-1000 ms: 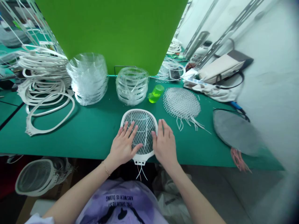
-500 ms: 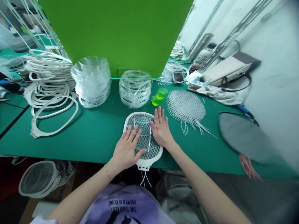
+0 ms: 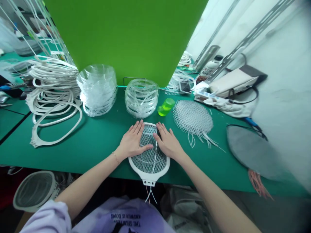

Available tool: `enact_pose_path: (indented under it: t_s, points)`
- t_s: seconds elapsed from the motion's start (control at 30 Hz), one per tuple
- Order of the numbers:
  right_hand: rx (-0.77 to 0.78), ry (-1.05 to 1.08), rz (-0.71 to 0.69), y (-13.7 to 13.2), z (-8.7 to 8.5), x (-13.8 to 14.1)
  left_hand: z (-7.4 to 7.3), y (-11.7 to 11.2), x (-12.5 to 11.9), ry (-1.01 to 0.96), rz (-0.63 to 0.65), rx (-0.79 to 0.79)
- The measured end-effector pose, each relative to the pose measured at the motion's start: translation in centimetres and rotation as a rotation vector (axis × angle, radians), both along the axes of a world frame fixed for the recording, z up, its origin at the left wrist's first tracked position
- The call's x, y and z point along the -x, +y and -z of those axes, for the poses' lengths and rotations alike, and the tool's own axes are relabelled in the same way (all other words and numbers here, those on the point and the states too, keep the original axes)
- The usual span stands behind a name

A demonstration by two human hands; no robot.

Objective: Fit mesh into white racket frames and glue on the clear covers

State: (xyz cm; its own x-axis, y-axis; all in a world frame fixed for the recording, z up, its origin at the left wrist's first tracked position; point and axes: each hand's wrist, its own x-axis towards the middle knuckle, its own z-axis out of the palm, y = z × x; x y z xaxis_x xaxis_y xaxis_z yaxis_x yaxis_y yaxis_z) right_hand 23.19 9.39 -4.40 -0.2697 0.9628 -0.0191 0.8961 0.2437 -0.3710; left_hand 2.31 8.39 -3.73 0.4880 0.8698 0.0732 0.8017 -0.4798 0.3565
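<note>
Mosquito-swatter head (image 3: 149, 177) lies flat under and between both hands, its wires (image 3: 151, 193) trailing nearer the wearer. Left hand (image 3: 132, 142) has moved up from mid-mesh to the upper-left rim; right hand (image 3: 168, 142) has shifted inward along the upper-right rim. Both palms down, flat, thumbs spread over mesh. Green container (image 3: 166, 107) stays beyond right hand.

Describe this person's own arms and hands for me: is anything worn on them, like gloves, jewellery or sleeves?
The left hand and right hand are both bare, without gloves. A thin, gold-toned bracelet circles the left wrist; the right wrist has none. A loose lavender sleeve covers part of the left arm, leaving the forearm bare. No right sleeve is in view.
</note>
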Motion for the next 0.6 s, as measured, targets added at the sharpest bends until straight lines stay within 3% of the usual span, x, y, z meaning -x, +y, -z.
enact_pose_path:
  t_s: [0.13, 0.27, 0.4, 0.6]
  points:
    - [-0.073, -0.031, -0.135, 1.1, -0.3, -0.1, -0.6, -0.1, -0.1, 0.035, -0.015, 0.012]
    - [0.015, -0.003, -0.323, 1.7, -0.1, -0.4, -1.0, 0.9, -0.4, 0.047, 0.011, -0.023]
    - [-0.008, 0.035, -0.316, 1.9, 0.3, -0.9, -0.7, 1.9, -0.2, 0.029, 0.121, 0.001]
    - [-0.094, 0.083, -0.188, 1.0, 0.3, -0.6, -0.5, 1.9, -0.1, 0.085, 0.108, 0.004]
